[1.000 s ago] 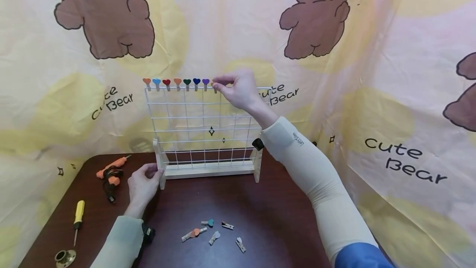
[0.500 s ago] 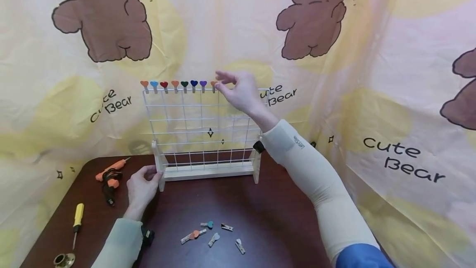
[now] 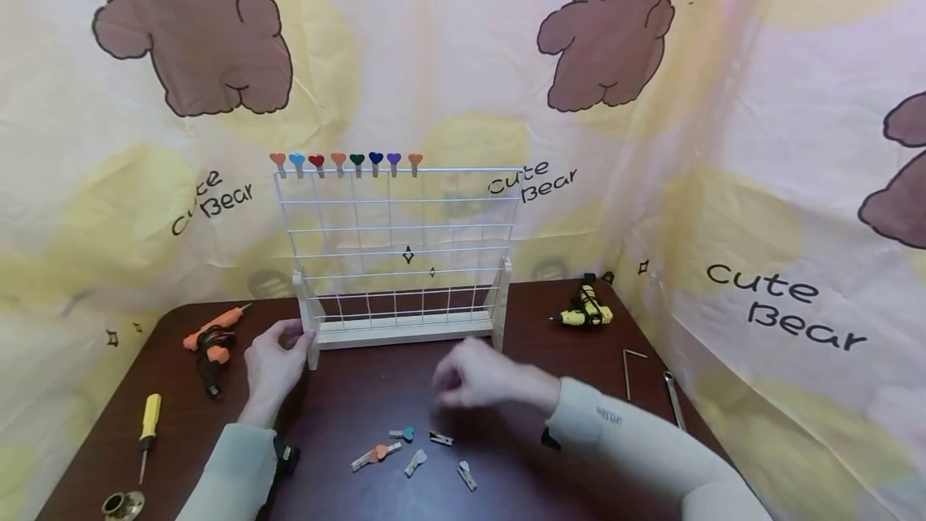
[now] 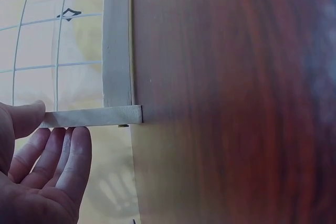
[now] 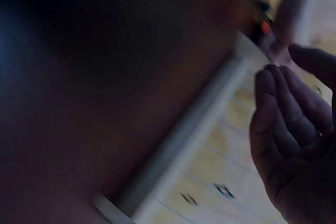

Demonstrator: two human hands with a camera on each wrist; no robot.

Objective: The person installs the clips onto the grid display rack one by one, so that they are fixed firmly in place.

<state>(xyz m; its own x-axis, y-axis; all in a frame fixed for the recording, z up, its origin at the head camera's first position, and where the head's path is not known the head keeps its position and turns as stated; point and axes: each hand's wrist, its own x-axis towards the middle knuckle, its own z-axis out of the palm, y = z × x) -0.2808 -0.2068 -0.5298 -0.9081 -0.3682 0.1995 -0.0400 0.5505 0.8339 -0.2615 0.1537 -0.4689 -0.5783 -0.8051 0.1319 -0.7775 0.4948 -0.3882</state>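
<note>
Down comes your right hand (image 3: 473, 376), empty and loosely bent, leaving the orange clip (image 3: 415, 162) eighth along the rack (image 3: 405, 333), with loose clips (image 3: 379, 453) yet to go up lying on the surface (image 3: 376, 396) nearby while your left hand (image 3: 275, 362) pinches the rack's end.

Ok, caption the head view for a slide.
Left hand holding a wire rack topped with eight heart clips, right hand near the loose clips on the table.
</note>
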